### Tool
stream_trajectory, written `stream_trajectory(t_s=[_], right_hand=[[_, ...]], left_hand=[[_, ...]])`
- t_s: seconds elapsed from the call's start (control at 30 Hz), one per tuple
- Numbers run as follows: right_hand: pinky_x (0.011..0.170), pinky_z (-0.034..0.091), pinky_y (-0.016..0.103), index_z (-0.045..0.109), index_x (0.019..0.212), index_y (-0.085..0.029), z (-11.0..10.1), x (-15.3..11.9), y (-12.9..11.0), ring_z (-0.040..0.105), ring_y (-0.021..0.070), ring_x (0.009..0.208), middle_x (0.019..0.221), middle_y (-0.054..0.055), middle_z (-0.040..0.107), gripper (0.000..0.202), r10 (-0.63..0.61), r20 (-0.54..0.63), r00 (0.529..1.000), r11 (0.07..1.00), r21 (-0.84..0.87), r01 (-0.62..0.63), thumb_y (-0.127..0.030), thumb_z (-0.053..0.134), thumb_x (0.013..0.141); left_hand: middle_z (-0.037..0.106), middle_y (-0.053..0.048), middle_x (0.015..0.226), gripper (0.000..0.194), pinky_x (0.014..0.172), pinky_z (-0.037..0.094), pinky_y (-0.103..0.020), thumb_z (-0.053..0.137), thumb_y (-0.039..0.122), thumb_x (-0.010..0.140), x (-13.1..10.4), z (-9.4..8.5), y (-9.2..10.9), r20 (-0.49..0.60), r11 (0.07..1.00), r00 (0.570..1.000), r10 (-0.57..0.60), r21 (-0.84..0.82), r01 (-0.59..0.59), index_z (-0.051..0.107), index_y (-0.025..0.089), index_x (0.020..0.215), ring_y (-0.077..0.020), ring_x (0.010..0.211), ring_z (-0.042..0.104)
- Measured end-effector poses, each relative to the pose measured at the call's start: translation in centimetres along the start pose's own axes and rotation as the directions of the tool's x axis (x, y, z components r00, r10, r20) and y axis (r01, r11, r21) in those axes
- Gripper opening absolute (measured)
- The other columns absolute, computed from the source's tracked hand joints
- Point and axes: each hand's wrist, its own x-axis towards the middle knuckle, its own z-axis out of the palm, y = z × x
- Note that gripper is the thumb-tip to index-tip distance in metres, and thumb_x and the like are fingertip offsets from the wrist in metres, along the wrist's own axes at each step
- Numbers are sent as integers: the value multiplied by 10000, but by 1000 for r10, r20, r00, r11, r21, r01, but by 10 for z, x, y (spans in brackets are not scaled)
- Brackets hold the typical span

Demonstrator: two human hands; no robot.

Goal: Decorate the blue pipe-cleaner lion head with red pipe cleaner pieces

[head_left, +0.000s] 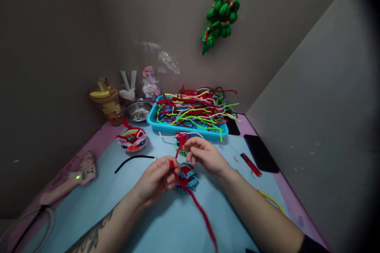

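Between the thumb and fingers of my left hand [158,177] is a red fuzzy stem [199,206], coiled small at the pinch, its long tail hanging toward the front right. My right hand [202,154] is just right of it, fingers curled near the stem's short upper end; whether they grip it is unclear. Under and behind the hands lies a teal and red crafted piece [190,177], partly covered. Farther back, a red and pink piece with a blue eye [181,139] is partly hidden by my right hand.
A blue tray [178,128] heaped with colored stems stands at the back. Left are a finished colorful lion-like head [132,139], black stem [133,157], metal bowl [138,111], cup [109,104] and pink glue gun [74,178]. Right are a phone [260,153], red tool [251,165] and yellow stem [271,201].
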Motion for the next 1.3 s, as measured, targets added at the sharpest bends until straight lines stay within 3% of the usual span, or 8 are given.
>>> stream_trajectory(t_s=[0.13, 0.23, 0.37, 0.5, 0.6, 0.73, 1.0, 1.3], right_hand=[[364, 278, 146, 597, 977, -175, 18, -5, 5, 450, 31, 438, 865, 44, 685, 358, 89, 49, 995, 984, 148, -95, -375, 709, 702], [372, 289, 147, 598, 896, -165, 24, -9, 5, 445, 31, 417, 755, 18, 684, 331, 101, -31, 994, 985, 145, -96, -350, 743, 662], [375, 290, 150, 643, 858, -148, 21, -10, -1, 451, 39, 423, 662, 3, 661, 330, 70, -96, 993, 996, 70, -63, -414, 717, 677], [407, 325, 164, 669, 815, -149, 19, -14, -9, 442, 43, 432, 643, 9, 667, 296, 46, -61, 997, 998, -41, -48, -415, 712, 692], [460, 396, 196, 667, 766, -155, 23, -19, -11, 513, 77, 474, 616, 15, 665, 271, 63, -10, 998, 990, -125, -63, -412, 714, 693], [516, 442, 233, 651, 696, -154, 31, -24, -10, 561, 107, 518, 595, 17, 649, 233, 91, 34, 995, 968, -237, -80, -383, 697, 710], [503, 423, 218, 666, 678, -166, 36, -29, -8, 542, 105, 527, 601, 6, 638, 135, -2, 19, 1000, 901, -434, 11, -287, 651, 736], [484, 394, 208, 657, 661, -169, 35, -28, -6, 524, 101, 514, 572, -6, 612, 113, 2, 24, 1000, 883, -469, 9, -252, 635, 734]], left_hand=[[545, -32, 667, 294, 435, 368, -173, 732, 388, 697, -2, 3, -12, 32, 995, 997, -65, 82, 62, 634, 111, 720, -60, 493, 416], [564, -43, 712, 305, 453, 378, -186, 745, 400, 679, -4, 4, -14, 56, 989, 995, -80, 127, 73, 645, 117, 736, -73, 518, 447], [534, -19, 656, 285, 462, 336, -173, 759, 375, 671, -2, 1, -11, -14, 989, 1000, 6, 148, -4, 670, 142, 809, -82, 549, 444], [544, -11, 663, 290, 459, 306, -169, 783, 317, 653, 3, -2, -6, -175, 986, 973, 150, 96, -135, 681, 143, 860, -60, 526, 396], [575, -18, 702, 288, 465, 332, -175, 808, 288, 617, 5, -3, -4, -238, 981, 952, 194, 37, -191, 682, 138, 830, -60, 533, 424], [573, 3, 647, 292, 488, 375, -178, 825, 280, 587, 3, -2, -3, -237, 981, 953, 191, 18, -193, 680, 149, 803, -69, 538, 470], [634, -6, 715, 301, 541, 432, -187, 840, 210, 551, 1, 0, 1, -270, 983, 948, 171, -19, -183, 668, 145, 789, -81, 574, 541], [631, -11, 701, 321, 529, 422, -182, 845, 249, 548, 2, -1, 0, -255, 983, 951, 174, -17, -184, 673, 146, 799, -77, 553, 523]])
